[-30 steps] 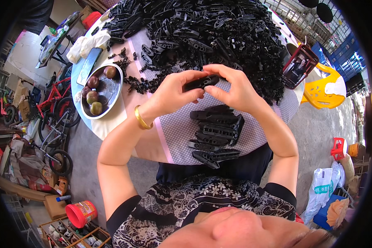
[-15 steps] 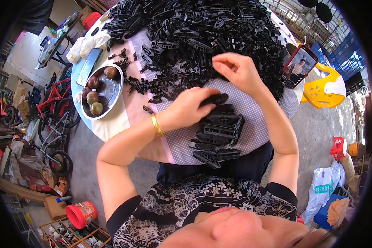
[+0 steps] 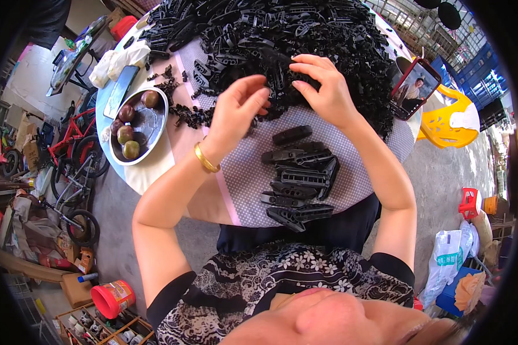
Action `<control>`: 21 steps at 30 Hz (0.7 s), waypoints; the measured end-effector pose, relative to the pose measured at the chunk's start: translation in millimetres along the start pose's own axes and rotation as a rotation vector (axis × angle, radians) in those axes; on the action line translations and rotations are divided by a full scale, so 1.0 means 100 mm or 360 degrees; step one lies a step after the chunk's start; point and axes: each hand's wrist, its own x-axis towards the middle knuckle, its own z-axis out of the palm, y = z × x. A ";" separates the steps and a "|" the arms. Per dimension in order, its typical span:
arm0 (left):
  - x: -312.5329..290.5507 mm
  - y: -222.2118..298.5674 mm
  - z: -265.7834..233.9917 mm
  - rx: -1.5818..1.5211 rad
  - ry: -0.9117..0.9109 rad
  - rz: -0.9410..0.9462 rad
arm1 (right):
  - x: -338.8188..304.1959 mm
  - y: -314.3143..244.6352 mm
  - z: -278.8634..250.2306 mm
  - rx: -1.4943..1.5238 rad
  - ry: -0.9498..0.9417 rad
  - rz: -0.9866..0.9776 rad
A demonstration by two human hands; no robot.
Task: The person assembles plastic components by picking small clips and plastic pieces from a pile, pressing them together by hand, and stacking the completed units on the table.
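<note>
A big heap of black plastic parts covers the far side of the round table; long slotted pieces mix with small jagged ones. My left hand is at the near edge of the heap, fingers curved and thumb apart, above small jagged parts. To its right, my right hand reaches over the heap, with a gap between thumb and fingers. Dark parts lie behind its fingertips. Nearer to me, several long black slotted plastic pieces lie in a loose column, and one dark oval piece rests at its far end.
An oval metal bowl of round purple-green fruit stands left, beside a flat phone-like thing and white crumpled plastic. A propped phone stands at the right edge, near a yellow plastic chair. Bicycles stand at left.
My left hand has let go of the dark oval piece at the column's far end and moved up and left to the heap. My right hand has shifted slightly left, its fingers spreading.
</note>
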 end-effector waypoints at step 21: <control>0.04 -0.14 -0.09 -0.0638 -0.0316 -0.0273 | -0.12 0.02 -0.02 -0.0018 -0.0188 0.0202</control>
